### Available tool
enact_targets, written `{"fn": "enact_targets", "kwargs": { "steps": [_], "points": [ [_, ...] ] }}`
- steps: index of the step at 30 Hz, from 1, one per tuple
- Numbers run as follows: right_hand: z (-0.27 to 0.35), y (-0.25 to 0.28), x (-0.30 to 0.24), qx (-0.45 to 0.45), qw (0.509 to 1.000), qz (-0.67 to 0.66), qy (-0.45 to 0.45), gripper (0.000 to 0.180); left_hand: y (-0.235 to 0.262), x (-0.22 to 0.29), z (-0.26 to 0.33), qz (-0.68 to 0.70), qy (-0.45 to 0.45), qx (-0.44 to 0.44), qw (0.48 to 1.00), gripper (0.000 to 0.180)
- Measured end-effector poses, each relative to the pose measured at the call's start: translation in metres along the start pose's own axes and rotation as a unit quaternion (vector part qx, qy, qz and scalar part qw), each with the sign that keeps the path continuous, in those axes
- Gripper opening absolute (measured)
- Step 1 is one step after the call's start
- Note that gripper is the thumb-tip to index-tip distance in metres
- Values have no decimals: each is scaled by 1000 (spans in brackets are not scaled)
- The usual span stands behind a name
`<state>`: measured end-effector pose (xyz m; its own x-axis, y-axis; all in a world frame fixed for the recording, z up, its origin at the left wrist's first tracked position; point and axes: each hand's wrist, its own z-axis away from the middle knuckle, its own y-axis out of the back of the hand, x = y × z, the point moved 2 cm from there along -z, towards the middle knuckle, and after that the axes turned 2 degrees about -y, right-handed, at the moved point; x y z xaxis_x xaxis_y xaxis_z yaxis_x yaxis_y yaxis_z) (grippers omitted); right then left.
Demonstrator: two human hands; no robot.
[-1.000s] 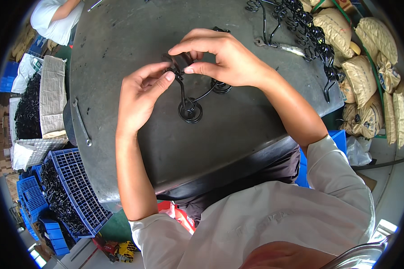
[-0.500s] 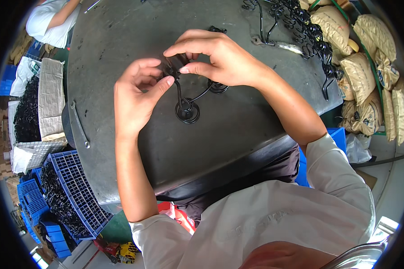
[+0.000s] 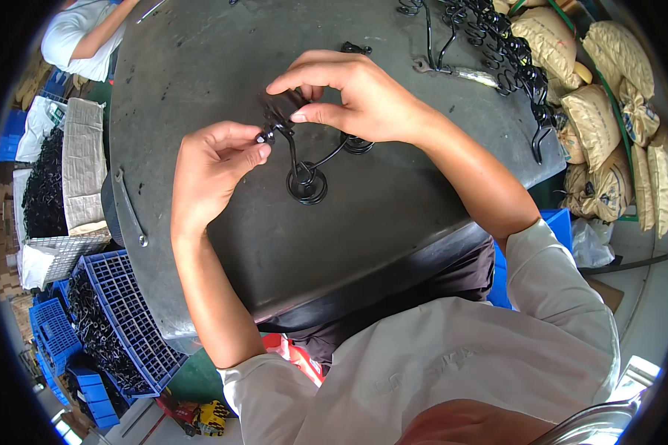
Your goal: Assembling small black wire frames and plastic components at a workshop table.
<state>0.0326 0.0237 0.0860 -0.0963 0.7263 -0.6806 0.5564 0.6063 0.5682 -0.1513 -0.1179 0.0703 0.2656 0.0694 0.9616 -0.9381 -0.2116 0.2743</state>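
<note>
Black bent-wire coil piece [image 3: 306,185] is held near centre, toward eleven o'clock: its small end fitting [image 3: 267,136] is pinched by the left hand [image 3: 209,169], a blurred dark block [image 3: 283,109] by the right hand [image 3: 360,98]. If the left pinch is slackened, the fitting could be dropped. On the grey, marked tabletop [image 3: 401,196] a wrench [image 3: 129,206] is laid at nine o'clock; a blue crate [image 3: 137,300] is set at eight, sacks [image 3: 597,122] are piled at two.

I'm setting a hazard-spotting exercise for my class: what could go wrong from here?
1. The small dark fitting seems held only by the left hand's fingertips, so it might slip.
2. The coiled black wire stands out below the right hand and might snag.
3. The left-side wrench lies near the table's edge and could get knocked off.
</note>
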Motion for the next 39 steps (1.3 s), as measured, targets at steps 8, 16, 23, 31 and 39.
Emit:
{"fn": "enact_targets", "kwargs": {
  "steps": [8, 16, 23, 31, 39],
  "points": [
    [0, 0, -1, 2, 1000, -7, -12, 36, -3, -7, -3, 61, 30, -66, 995, 29],
    [-3, 0, -3, 8, 999, 3, -34, 36, -57, 0, -10, 410, 137, -30, 901, 57],
    [-5, 2, 5, 10, 994, -36, -106, 23, -56, -5, -14, 466, 133, -11, 874, 48],
    [-3, -8, 12, 2, 972, -137, -192, 19, -54, -6, -13, 461, 124, -8, 879, 47],
    [-3, -9, 16, 13, 963, -196, -183, 18, -50, -2, -11, 466, 131, -38, 874, 45]
  ]
}}
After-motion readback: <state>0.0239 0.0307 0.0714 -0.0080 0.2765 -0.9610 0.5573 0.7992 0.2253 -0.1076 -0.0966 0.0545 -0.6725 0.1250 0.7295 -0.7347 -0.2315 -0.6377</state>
